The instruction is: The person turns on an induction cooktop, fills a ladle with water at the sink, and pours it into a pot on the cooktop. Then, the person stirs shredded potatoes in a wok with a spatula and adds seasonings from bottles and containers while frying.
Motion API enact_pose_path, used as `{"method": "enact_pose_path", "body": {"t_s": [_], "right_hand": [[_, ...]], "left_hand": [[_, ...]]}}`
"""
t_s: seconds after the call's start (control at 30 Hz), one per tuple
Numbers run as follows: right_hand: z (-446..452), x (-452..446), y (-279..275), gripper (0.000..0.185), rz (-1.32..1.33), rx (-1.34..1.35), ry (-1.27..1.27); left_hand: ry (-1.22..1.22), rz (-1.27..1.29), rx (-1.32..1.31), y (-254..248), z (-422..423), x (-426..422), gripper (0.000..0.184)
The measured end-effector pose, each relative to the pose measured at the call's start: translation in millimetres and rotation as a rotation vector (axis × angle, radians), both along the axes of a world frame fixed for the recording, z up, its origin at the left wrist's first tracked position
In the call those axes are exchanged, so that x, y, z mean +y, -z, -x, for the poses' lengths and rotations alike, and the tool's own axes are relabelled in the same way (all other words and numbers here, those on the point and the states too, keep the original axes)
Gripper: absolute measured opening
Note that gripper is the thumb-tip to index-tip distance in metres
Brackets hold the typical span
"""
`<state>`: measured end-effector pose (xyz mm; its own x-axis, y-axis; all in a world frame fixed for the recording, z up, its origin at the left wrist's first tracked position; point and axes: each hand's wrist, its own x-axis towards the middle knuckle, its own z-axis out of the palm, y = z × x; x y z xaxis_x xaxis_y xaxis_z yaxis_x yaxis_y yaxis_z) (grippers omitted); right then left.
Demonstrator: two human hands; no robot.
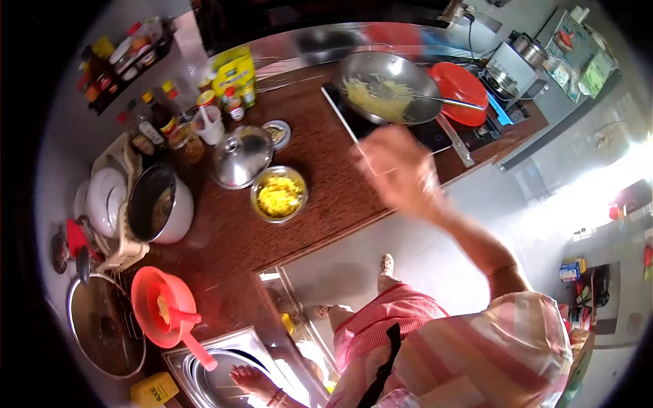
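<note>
My right hand (398, 170), blurred by motion, is over the counter's front edge, just in front of the cooktop; how its fingers are held is unclear. Beyond it, a wok (422, 71) on the cooktop holds pale yellow food (374, 98), and a metal spatula (462, 103) rests in it with its handle over the right rim. My left hand (252, 381) is low over the metal sink (204, 374), fingers apart, with nothing visible in it. Near it, a red strainer with a handle (160, 289) sits on a red bowl-like container, a yellowish piece inside.
A steel bowl of chopped yellow food (279, 195) stands mid-counter beside a domed lid (243, 158). To the left are a deep pot (178, 211), a dish rack (126, 238) and several bottles (160, 115). A red plate (459, 92) lies right of the wok.
</note>
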<state>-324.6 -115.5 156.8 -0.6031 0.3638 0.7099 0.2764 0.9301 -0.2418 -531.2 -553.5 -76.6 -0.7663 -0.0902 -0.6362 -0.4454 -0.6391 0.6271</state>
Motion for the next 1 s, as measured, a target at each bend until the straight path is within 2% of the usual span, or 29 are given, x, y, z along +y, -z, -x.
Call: {"method": "enact_pose_path", "body": {"t_s": [0.03, 0.1, 0.13, 0.17, 0.23, 0.27, 0.3, 0.33, 0.37, 0.43, 0.5, 0.53, 0.57, 0.6, 0.63, 0.7, 0.73, 0.77, 0.8, 0.83, 0.93, 1.0], "right_hand": [[-27.5, 37.1, -5.7, 0.011, -0.031, -0.047, 0.162], [-82.5, 123.6, 0.9, 0.014, -0.04, -0.16, 0.441], [-111.4, 171.6, 10.4, 0.018, -0.1, -0.253, 0.537], [-139.8, 219.6, 24.6, 0.023, -0.141, -0.378, 0.618], [-166.9, 266.7, 34.1, 0.033, -0.106, -0.625, 0.758], [-176.6, 282.7, 38.4, 0.037, -0.04, -0.729, 0.809], [-183.8, 304.2, 41.6, 0.042, 0.023, -0.831, 0.859], [-192.8, 332.6, 53.0, 0.041, 0.114, -0.836, 0.779], [-204.3, 361.3, 71.8, 0.04, 0.222, -0.84, 0.704], [-217.3, 381.5, 80.6, 0.037, 0.536, -0.885, 0.542], [-209.7, 392.3, 48.2, 0.032, 0.894, -0.963, 0.357], [-210.1, 395.6, 44.2, 0.02, 0.577, -0.814, 0.222], [-212.6, 405.7, 27.1, 0.02, 0.367, -0.918, 0.223], [-210.9, 406.3, 2.9, 0.02, 0.318, -0.972, 0.223], [-209.4, 407.1, -19.2, 0.021, 0.269, -1.025, 0.224], [-206.4, 397.9, -68.2, 0.02, 0.093, -1.133, 0.253], [-202.5, 407.6, -81.2, 0.019, 0.148, -1.239, 0.251], [-202.0, 405.9, -93.5, 0.02, 0.146, -1.22, 0.265], [-193.7, 399.8, -104.3, 0.02, 0.132, -1.326, 0.347], [-185.0, 394.4, -110.4, 0.02, 0.117, -1.431, 0.43], [-169.2, 374.7, -108.3, 0.022, -0.126, -1.425, 0.418], [-155.3, 366.0, -97.9, 0.023, -0.149, -1.476, 0.468]], "left_hand": [[-0.041, 0.007, 0.022, -11.0, -18.8, 22.4, 0.023], [0.083, 0.173, 0.158, -28.3, -56.7, 79.1, 0.021], [0.268, 0.114, 0.181, -25.2, -67.6, 95.8, 0.018], [0.357, 0.124, 0.138, -47.8, -84.6, 136.8, 0.018], [0.562, 0.272, 0.393, -75.8, -117.2, 215.0, 0.027], [0.712, 0.388, 0.653, -71.0, -130.8, 248.5, 0.036], [0.891, 0.387, 0.809, -89.5, -148.1, 282.3, 0.045], [0.97, 0.162, 0.528, -97.7, -159.4, 317.6, 0.051], [1.088, 0.136, 0.421, -107.8, -168.7, 353.9, 0.054], [1.258, -0.11, 0.469, -102.1, -184.9, 414.9, 0.055], [1.393, -0.24, 0.325, -112.3, -201.4, 464.5, 0.055], [1.45, -0.347, 0.223, -121.9, -209.0, 481.7, 0.054], [1.503, -0.448, 0.114, -127.2, -213.7, 492.4, 0.054], [1.574, -0.501, 0.037, -115.6, -213.5, 501.1, 0.051], [1.6, -0.408, 0.031, -109.6, -215.7, 505.5, 0.048], [1.619, -0.392, -0.02, -99.1, -221.6, 509.0, 0.05], [1.593, -0.454, -0.09, -108.2, -228.3, 512.7, 0.048], [1.607, -0.465, -0.104, -104.9, -229.3, 515.0, 0.047], [1.611, -0.462, -0.103, -103.4, -231.0, 516.6, 0.044], [1.614, -0.46, -0.103, -102.6, -233.0, 517.3, 0.04], [1.604, -0.423, -0.082, -104.4, -237.0, 517.4, 0.041], [1.597, -0.438, -0.078, -100.0, -235.9, 517.0, 0.041]]}}
